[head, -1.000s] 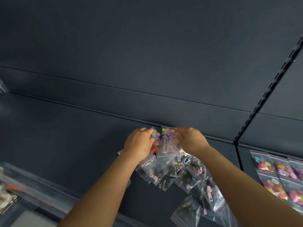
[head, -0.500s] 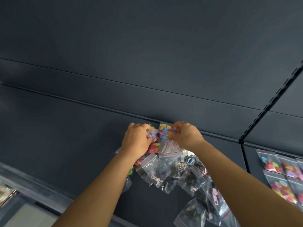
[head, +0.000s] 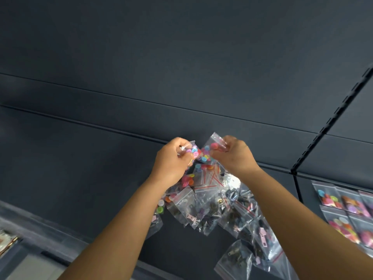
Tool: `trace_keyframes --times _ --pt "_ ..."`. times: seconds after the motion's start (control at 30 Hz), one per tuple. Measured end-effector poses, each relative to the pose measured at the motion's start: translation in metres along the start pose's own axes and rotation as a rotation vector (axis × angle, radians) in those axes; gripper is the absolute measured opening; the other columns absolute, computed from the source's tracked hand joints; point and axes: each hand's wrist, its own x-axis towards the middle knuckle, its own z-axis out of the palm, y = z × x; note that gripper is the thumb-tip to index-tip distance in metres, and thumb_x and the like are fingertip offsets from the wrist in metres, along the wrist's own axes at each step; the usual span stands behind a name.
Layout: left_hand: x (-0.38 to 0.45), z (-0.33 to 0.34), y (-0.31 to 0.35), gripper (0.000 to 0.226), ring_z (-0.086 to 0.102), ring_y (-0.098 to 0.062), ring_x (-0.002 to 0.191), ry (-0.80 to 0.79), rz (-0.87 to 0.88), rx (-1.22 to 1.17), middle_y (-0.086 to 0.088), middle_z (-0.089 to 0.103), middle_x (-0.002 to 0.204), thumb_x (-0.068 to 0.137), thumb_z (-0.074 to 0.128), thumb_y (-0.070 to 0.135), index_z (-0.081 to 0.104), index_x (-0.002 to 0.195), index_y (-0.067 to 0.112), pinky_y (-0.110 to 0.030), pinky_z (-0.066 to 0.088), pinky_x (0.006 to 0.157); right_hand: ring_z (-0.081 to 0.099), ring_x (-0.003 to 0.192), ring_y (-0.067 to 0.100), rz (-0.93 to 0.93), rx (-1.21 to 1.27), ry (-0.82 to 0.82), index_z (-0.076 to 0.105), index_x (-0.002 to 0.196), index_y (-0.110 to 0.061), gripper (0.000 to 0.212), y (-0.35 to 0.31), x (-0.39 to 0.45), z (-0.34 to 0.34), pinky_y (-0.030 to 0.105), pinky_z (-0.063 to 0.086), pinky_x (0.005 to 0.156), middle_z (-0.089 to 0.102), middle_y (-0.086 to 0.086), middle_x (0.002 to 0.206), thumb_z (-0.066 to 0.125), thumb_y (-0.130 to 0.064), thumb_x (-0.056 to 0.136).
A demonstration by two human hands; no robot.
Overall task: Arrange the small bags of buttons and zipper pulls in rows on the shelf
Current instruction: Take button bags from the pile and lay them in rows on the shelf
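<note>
A heap of small clear zip bags (head: 218,207) with coloured buttons and zipper pulls lies on the dark shelf (head: 80,168). My left hand (head: 171,162) pinches one bag of pastel buttons (head: 192,151) at the top of the heap. My right hand (head: 235,153) pinches another button bag (head: 212,147) by its top edge, lifted slightly above the heap. The two bags touch between my hands.
Button bags lie in neat rows (head: 347,211) on the neighbouring shelf section at the right, beyond a slotted upright (head: 333,116). The shelf's back wall (head: 181,57) rises behind. A lower shelf edge (head: 30,225) runs at the bottom left.
Both hands have lifted from the heap's top, each drawing up a bag of buttons; the right hand's bag now stands raised. The view shifted slightly.
</note>
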Motion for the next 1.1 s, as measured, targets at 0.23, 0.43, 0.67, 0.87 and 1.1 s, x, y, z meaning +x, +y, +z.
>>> trace_keyframes --times 0.23,0.43,0.67,0.87,1.1 --pt "-0.012 0.025 0.042 0.014 0.055 -0.009 0.058 -0.155 0.055 -0.166 0.011 0.061 0.066 0.078 0.071 0.014 0.064 0.084 0.024 -0.027 0.049 0.061 0.059 0.061 0.011 0.119 0.385 0.120 0.068 0.076 -0.014 0.008 0.014 -0.024 -0.044 0.024 0.054 0.063 0.067 0.000 0.070 0.071 -0.019 0.082" --pt "-0.030 0.071 0.081 0.014 0.052 -0.011 0.061 -0.294 0.097 -0.220 0.007 0.064 0.067 0.082 0.065 0.007 0.068 0.086 0.020 -0.026 0.043 0.061 0.060 0.066 0.017 0.092 0.487 0.059 0.071 0.076 -0.013 0.024 0.040 -0.058 -0.092 0.026 0.056 0.065 0.067 0.006 0.074 0.062 -0.031 0.088" --pt "-0.065 0.133 0.127 0.022 0.063 -0.009 0.064 -0.396 0.085 -0.237 -0.005 0.069 0.087 0.084 0.066 0.013 0.059 0.099 0.028 -0.024 0.055 0.064 0.062 0.062 0.016 0.118 0.483 0.149 0.068 0.078 -0.005 0.019 0.083 -0.104 -0.158 0.025 0.057 0.060 0.070 0.006 0.069 0.067 -0.022 0.085" --pt "-0.110 0.199 0.169 0.022 0.061 -0.002 0.062 -0.377 -0.042 -0.334 0.004 0.069 0.082 0.079 0.072 0.013 0.063 0.099 0.017 -0.016 0.045 0.058 0.065 0.061 0.015 0.193 0.538 0.275 0.068 0.079 -0.005 0.016 0.134 -0.147 -0.225 0.025 0.057 0.060 0.069 0.005 0.069 0.063 -0.018 0.088" --pt "-0.165 0.270 0.208 0.011 0.061 -0.001 0.061 -0.460 0.022 -0.267 0.007 0.070 0.082 0.083 0.066 0.014 0.067 0.088 0.024 -0.017 0.049 0.054 0.059 0.057 0.008 0.191 0.593 0.183 0.067 0.078 -0.010 0.022 0.190 -0.195 -0.286 0.020 0.051 0.056 0.062 -0.006 0.058 0.058 -0.026 0.091"
